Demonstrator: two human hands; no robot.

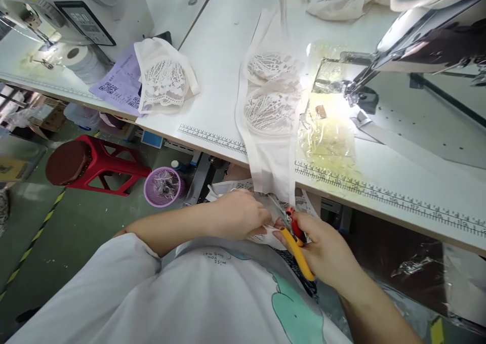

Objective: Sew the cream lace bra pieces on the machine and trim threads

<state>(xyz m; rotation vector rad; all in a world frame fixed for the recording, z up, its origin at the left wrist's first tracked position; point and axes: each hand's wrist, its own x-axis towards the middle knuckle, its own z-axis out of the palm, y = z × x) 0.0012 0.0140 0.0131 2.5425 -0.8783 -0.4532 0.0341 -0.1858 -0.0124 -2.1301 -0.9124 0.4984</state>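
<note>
My right hand grips scissors with yellow and red handles. Their blades point up and left, toward the hanging end of a white lace bra. This bra lies across the table's front edge, its lace cups on the tabletop and one wing drooping toward my lap. Close to the blade tips, my left hand is closed on white fabric, its fingertips pinching the cloth. More white lace pieces rest on my lap beneath both hands. Whether the blades touch cloth is hard to see.
A lit sewing machine stands at right, another at left. A white lace cup piece overlaps a purple paper on the table. Below are a red stool and a purple basket of scraps.
</note>
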